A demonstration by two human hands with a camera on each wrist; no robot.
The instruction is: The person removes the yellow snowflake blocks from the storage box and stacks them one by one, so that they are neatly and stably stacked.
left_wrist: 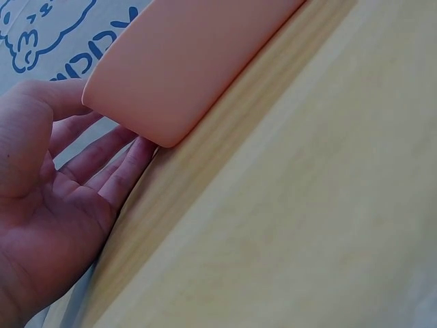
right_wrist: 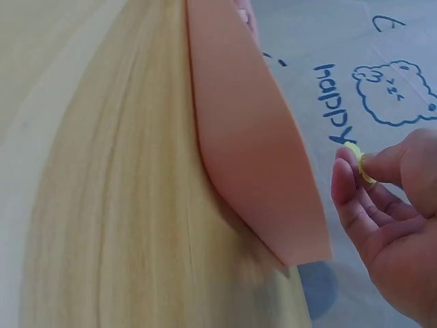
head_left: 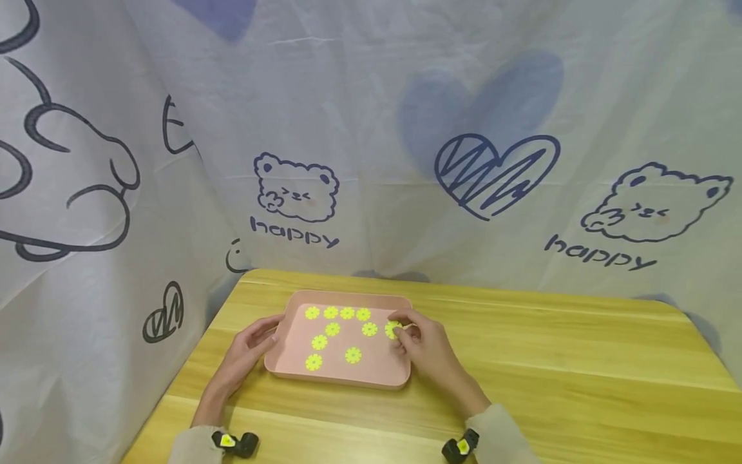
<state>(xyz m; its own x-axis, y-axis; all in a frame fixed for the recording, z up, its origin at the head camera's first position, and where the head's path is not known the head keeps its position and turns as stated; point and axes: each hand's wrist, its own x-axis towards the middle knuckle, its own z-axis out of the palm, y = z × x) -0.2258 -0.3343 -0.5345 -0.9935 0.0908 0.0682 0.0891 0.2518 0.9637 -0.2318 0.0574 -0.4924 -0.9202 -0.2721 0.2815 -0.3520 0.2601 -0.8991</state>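
Note:
A shallow pink tray (head_left: pixel 333 379) lies on the table with several small yellow flower-shaped pieces inside, four-sided in outline with rounded corners. My left hand (head_left: pixel 250 351) holds the tray's left side, thumb at the rim and fingers against the outer wall (left_wrist: pixel 160 75). Over the tray's right end, my right hand (head_left: pixel 431 348) pinches one yellow flower-shaped piece (right_wrist: pixel 358 161) between thumb and fingertips, above the rim in the right wrist view. Among the pieces in the tray, some form a row along the back (head_left: pixel 330 312), and others run down the left (head_left: pixel 319 342). One piece (head_left: pixel 353 355) lies nearer the front.
The wooden table (head_left: pixel 556 374) extends to the right of the tray. A white curtain (head_left: pixel 377 142) printed with hearts and bears hangs behind the table and along its left. Each wrist wears a small black camera (head_left: pixel 460 446).

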